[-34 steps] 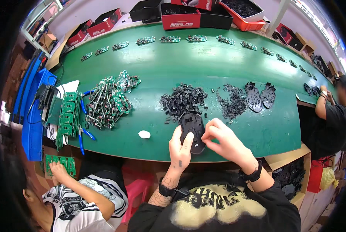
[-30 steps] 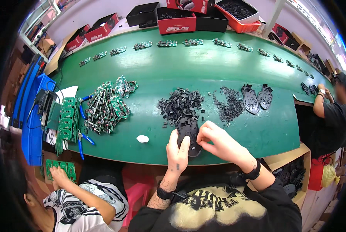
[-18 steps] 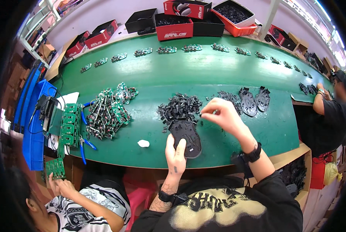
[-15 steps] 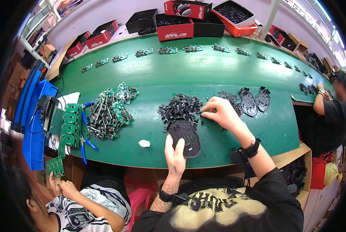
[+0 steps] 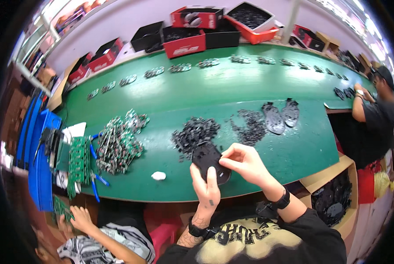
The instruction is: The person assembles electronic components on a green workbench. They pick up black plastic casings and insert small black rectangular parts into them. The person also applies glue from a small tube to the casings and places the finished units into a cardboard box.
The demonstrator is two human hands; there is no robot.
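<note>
Gripping black sole plate (image 5: pixel 208 160): left hand (image 5: pixel 205 190) fingers clamped underneath, right hand (image 5: pixel 245 163) fingers pinched on top edge.

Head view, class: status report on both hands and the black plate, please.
Left hand grips black plate from below. Right hand pinches at its right edge. Pile of small black parts just behind; nothing blocking.

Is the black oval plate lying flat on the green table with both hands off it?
No: the left hand grips the black oval plate from below while the right hand pinches its upper edge.
</note>
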